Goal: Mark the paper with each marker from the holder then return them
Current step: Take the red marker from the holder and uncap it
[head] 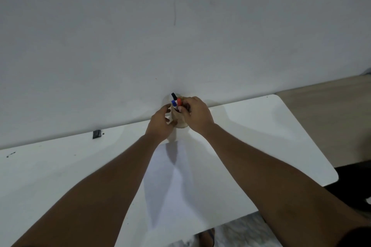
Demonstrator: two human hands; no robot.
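Note:
A small wooden holder (180, 120) stands at the far edge of the white table (271, 138), against the wall. Three markers stick out of it: one with a black cap (173, 95), one with a blue cap (174, 103), one with a red cap (179, 102). My left hand (159, 124) wraps around the holder's left side. My right hand (195, 113) is over the holder's top, its fingertips pinched around the red-capped marker. A white sheet of paper (172, 182) lies on the table between my forearms, partly in shadow.
A small black object (96, 133) sits at the table's back edge on the left. The white wall (180, 36) rises directly behind the holder. The table's rounded right corner (331, 176) ends above a dark floor area.

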